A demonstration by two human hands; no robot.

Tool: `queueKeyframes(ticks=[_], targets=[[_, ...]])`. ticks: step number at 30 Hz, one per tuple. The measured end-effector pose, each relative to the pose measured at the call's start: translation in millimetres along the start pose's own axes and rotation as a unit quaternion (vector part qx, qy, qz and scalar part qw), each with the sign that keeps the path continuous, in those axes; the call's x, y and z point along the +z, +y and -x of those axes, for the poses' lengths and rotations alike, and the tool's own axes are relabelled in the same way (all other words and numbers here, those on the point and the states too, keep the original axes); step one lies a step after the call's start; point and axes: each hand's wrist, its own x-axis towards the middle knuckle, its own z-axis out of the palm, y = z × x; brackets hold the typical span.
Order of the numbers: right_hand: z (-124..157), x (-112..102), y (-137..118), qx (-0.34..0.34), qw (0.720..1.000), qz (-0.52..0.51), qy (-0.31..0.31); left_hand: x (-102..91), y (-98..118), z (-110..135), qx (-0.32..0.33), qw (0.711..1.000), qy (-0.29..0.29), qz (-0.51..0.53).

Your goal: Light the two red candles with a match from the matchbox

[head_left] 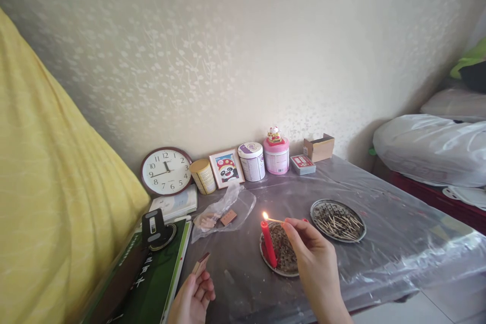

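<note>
My right hand [309, 255] pinches a burning match [274, 219], its flame touching the wick end of a red candle [268, 244]. The candle stands tilted on a small metal plate [266, 258] strewn with dark burnt bits. My left hand [193, 297] is low at the near edge, fingers closed on a small matchbox [201, 264]. A second metal plate [317, 206] with several matches lies right of the candle.
The table [379, 258] has a plastic sheet over it. Along the wall stand a clock [166, 171], tins [251, 161], a panda picture [227, 167] and a cardboard box [319, 147]. A plastic bag [224, 211], green book [152, 283], yellow cloth [49, 202].
</note>
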Motion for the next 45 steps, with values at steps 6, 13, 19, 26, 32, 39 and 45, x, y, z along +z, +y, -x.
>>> queueKeyframes(ticks=[6, 13, 19, 26, 32, 39, 45], targets=[[1, 4, -1, -0.001, 1.000, -0.019, 0.001, -0.7, -1, 0, 0.011, 1.000, 0.003, -0.010], [4, 7, -1, 0.026, 0.999, -0.033, -0.007, 0.7, 0, 1, 0.016, 1.000, 0.009, -0.013], [3, 6, -2, 0.028, 0.999, -0.021, -0.007, 5.3, 2, 6, 0.015, 1.000, 0.015, 0.009], [3, 7, -2, 0.024, 1.000, -0.017, -0.002, 3.0, 0, 5, 0.007, 1.000, 0.014, 0.022], [1, 7, 0, 0.039, 0.999, -0.018, -0.014, 5.2, 1, 5, 0.004, 0.999, 0.029, 0.021], [3, 5, -7, 0.027, 0.999, -0.022, -0.002, 3.8, 2, 5, 0.018, 1.000, 0.022, 0.003], [-9, -17, -7, 0.005, 1.000, 0.003, 0.027, -4.3, 2, -1, 0.026, 0.999, -0.004, -0.043]])
